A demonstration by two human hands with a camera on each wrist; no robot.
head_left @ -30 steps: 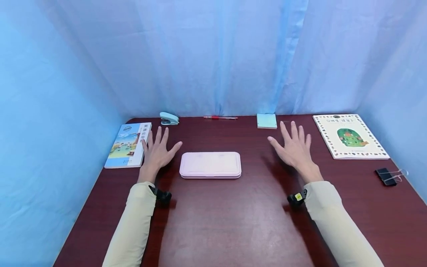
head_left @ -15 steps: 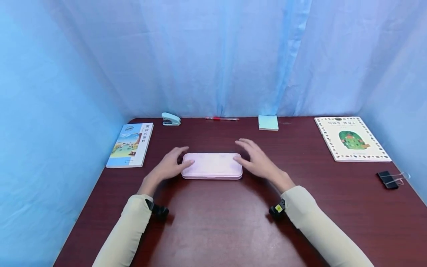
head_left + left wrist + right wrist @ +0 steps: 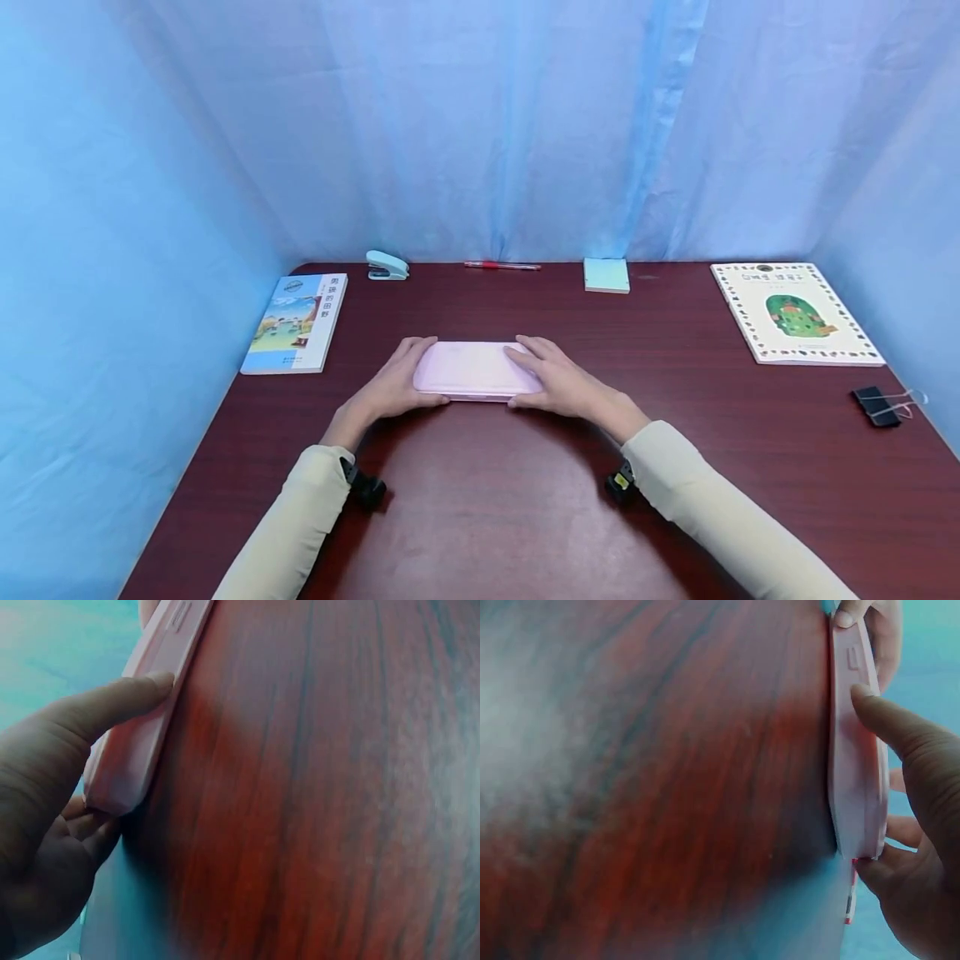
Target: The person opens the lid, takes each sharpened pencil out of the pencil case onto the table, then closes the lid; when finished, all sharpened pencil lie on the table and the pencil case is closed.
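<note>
A pale pink pencil case (image 3: 476, 367), lid closed, lies in the middle of the dark red table (image 3: 480, 483). My left hand (image 3: 397, 379) grips its left end, thumb along the front side and fingers round the far side. At the opposite end my right hand (image 3: 558, 379) holds it the same way, with one finger over the top. In the left wrist view the thumb presses the front wall of the pencil case (image 3: 135, 750), fingers curling behind its end. The right wrist view shows the thumb on the front wall near a small clasp (image 3: 853, 658).
Along the back edge are a mint stapler (image 3: 387, 266), a red pen (image 3: 501, 266) and a light blue notepad (image 3: 606, 275). A blue-covered book (image 3: 294, 323) lies at the left. On the right are a white picture book (image 3: 797, 314) and a black binder clip (image 3: 877, 407).
Both hands have come inward from their spread position above the table, first near the pencil case's ends, then closing round them. The pencil case stays in about the same place.
</note>
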